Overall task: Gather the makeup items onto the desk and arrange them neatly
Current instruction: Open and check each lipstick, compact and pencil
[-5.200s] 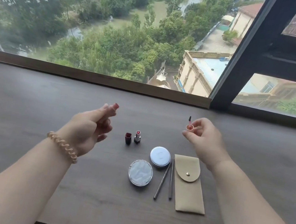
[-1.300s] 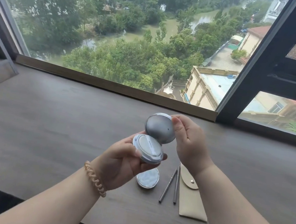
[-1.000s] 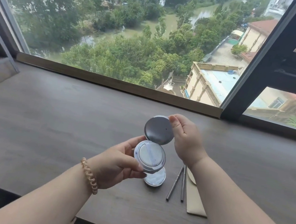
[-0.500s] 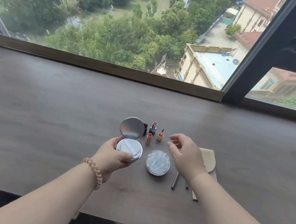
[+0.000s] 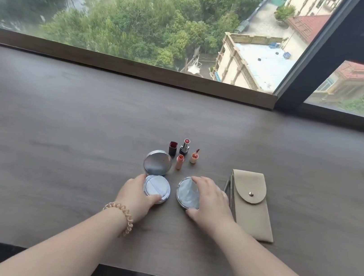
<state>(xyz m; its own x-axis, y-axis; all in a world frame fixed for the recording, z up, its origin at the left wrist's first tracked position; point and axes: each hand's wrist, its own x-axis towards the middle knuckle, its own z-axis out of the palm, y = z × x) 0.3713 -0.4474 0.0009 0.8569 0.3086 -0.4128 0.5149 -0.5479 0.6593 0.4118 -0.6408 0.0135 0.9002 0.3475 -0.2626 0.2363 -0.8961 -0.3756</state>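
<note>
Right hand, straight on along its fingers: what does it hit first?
Likely the pink tube, upright on the desk just beyond and left of the fingertips. The right hand grips the closed compact. Depth is unclear, so it might instead meet the applicator cap beside the tube.

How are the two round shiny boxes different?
The open cushion compact has its lid tipped up, showing a white puff; the closed compact lies flat, lid shut. The left hand grips the open cushion compact at its side; the right hand arches over the closed compact, gripping its edges. Both are round, silver and on the desk.
</note>
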